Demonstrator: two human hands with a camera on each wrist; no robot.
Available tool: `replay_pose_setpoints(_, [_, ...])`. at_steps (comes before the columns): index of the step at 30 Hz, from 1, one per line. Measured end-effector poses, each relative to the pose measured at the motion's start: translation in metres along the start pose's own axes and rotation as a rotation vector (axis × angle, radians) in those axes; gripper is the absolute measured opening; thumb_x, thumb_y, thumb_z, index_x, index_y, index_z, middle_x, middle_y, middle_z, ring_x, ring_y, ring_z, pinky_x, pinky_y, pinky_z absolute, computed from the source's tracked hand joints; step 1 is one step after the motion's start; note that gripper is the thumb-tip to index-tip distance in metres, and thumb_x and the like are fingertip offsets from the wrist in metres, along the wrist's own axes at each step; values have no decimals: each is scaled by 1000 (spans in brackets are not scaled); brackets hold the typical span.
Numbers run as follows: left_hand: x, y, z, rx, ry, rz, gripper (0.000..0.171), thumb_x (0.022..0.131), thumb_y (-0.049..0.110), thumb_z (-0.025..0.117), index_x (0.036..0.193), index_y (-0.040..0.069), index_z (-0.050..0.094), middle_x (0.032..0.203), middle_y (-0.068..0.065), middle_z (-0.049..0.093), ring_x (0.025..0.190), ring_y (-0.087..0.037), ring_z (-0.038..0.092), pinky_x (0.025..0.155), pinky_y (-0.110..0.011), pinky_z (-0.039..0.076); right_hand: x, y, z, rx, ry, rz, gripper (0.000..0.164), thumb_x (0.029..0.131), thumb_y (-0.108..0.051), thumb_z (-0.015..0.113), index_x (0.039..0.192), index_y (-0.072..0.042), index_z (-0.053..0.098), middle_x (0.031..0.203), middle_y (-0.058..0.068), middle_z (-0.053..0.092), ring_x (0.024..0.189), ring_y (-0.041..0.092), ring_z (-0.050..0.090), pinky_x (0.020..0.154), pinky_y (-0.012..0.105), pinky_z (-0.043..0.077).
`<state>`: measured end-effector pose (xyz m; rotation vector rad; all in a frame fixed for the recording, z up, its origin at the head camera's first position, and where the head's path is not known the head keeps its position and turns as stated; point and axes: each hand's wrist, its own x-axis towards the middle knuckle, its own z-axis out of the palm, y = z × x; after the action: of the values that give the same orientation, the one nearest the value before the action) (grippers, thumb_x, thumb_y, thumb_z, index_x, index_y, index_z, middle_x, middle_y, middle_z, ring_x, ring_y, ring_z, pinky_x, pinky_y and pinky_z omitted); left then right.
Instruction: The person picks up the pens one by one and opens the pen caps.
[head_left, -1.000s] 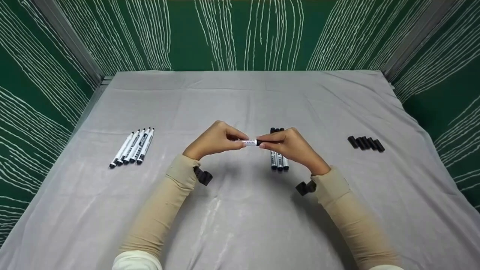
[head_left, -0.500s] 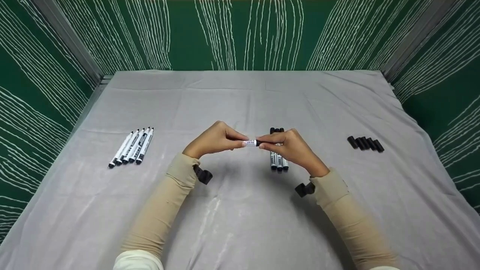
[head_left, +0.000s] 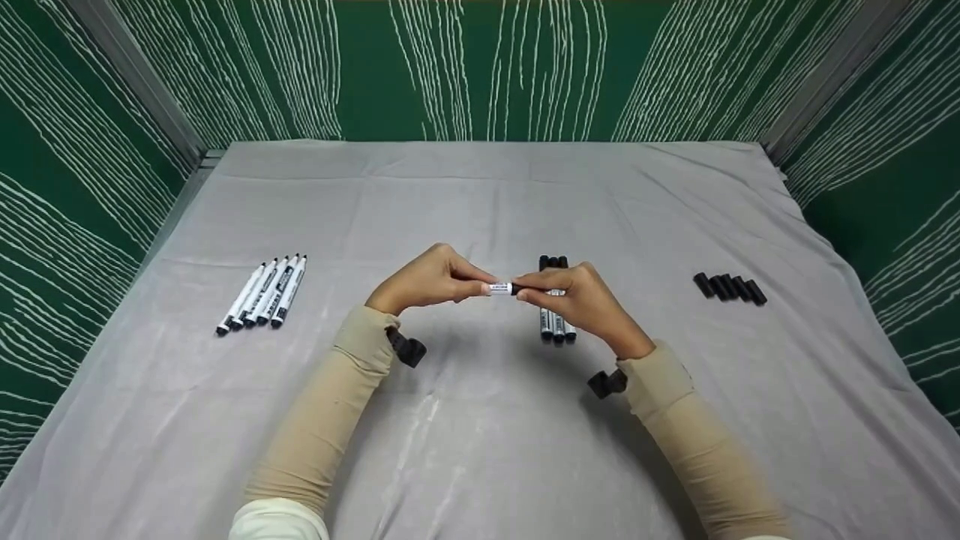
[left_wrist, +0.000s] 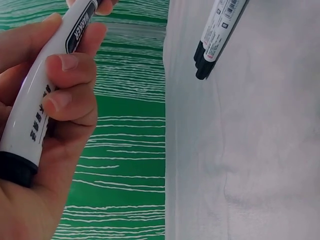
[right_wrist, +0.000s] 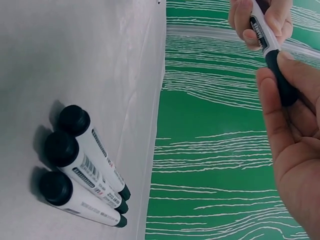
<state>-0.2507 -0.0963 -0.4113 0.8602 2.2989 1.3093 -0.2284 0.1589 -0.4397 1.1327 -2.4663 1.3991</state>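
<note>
My left hand (head_left: 439,276) grips the white barrel of a marker (left_wrist: 37,90), its black end resting toward the palm in the left wrist view. At the other end, my right hand (head_left: 577,292) pinches the marker's black cap (right_wrist: 281,77) between thumb and fingers. Cap and barrel meet in one line, held level above the cloth in the head view. Part of the barrel is hidden by the left fingers. Behind and below the right hand lie three capped markers (right_wrist: 92,172) side by side on the cloth.
Several uncapped white markers (head_left: 262,292) lie in a slanted row at the left. At the right is a row of loose black caps (head_left: 730,288). A grey cloth (head_left: 465,450) covers the table, with green, white-streaked walls (head_left: 375,67) around it.
Both hands keep their hold on the marker and cap. The right hand and wrist have shifted slightly down and left; the left hand is almost still.
</note>
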Motion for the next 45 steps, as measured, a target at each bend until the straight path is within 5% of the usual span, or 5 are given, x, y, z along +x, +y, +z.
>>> replay_pose_setpoints(6, [2,-5,1,-20,-14,-3,21,88,13,68,108,9,74,55,3,48,51,-9,38,47,-22,26,-1,3,2,-44,13,-40,21,88,-14,68,106,-5,74,100,8,74,89,20,71,72,24,56])
replay_pose_setpoints(13, [3,-7,2,-112,-37,-56,19,91,11,64,106,5,75,68,5,63,52,-8,40,48,-20,28,-1,4,4,-161,39,-156,19,86,-7,70,104,-2,75,97,11,75,86,23,71,70,27,57])
replay_pose_setpoints(27, [4,-6,3,-234,-38,-50,22,94,12,61,108,1,73,75,-5,68,50,-6,42,48,-17,37,1,5,3,-264,90,-273,21,81,-1,72,102,0,74,95,12,74,84,25,70,69,31,57])
replay_pose_setpoints(35, [5,-6,6,-151,-29,-13,23,94,15,61,110,5,73,72,5,66,53,-8,42,50,-20,32,1,1,-4,-219,21,-171,21,86,-6,69,106,-1,73,100,11,74,87,21,70,71,29,57])
replay_pose_setpoints(45, [3,-5,9,4,-35,22,21,92,20,65,109,11,74,82,-5,72,52,-7,38,49,-19,33,-1,-6,-9,-206,-131,-80,27,89,-10,66,115,-3,70,102,9,73,78,14,66,62,25,51])
